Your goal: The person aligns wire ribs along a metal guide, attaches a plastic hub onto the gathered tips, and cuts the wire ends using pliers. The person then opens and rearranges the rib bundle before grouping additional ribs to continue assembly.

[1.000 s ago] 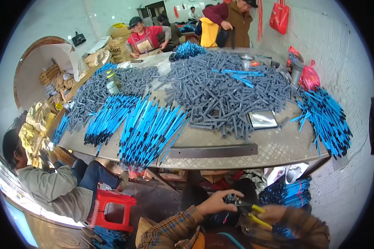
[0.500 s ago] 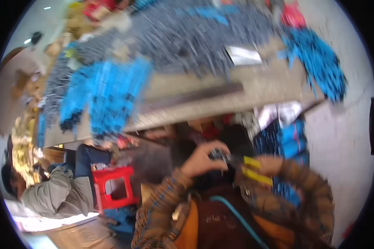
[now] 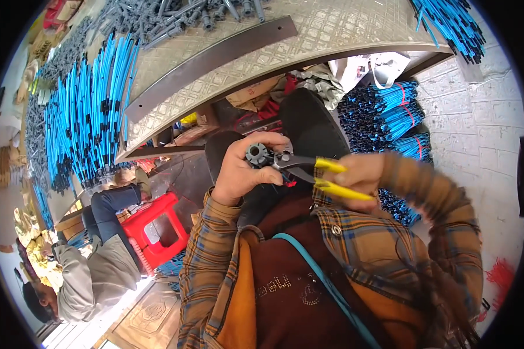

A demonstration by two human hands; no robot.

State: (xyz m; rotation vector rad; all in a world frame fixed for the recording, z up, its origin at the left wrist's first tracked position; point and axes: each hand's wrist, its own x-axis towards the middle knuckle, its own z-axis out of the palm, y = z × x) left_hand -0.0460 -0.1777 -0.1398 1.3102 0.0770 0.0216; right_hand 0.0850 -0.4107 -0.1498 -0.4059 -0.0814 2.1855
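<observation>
Left hand [image 3: 239, 168] grasped a dark grey part [image 3: 256, 155], round with a notched rim and a central hole, its open end turned up toward the camera; fingers lay along its far side, thumb on the near side. Right hand [image 3: 358, 177] was wrapped around the yellow-handled pliers [image 3: 335, 189], handles spread apart. The metal nose of the pliers met the part's right side; could not tell whether the jaws bit on it. Part and pliers were held above the lap, in front of the near edge of the table [image 3: 343, 26]. On the table: a dark flat bar [image 3: 215, 63] along the edge, grey fittings [image 3: 180, 20] beyond it, blue rods [image 3: 90, 116] to the left. Bundled blue rods [image 3: 399, 119] lay below, at right. A seated person [image 3: 96, 273] was at left, near a red stool [image 3: 133, 230].
</observation>
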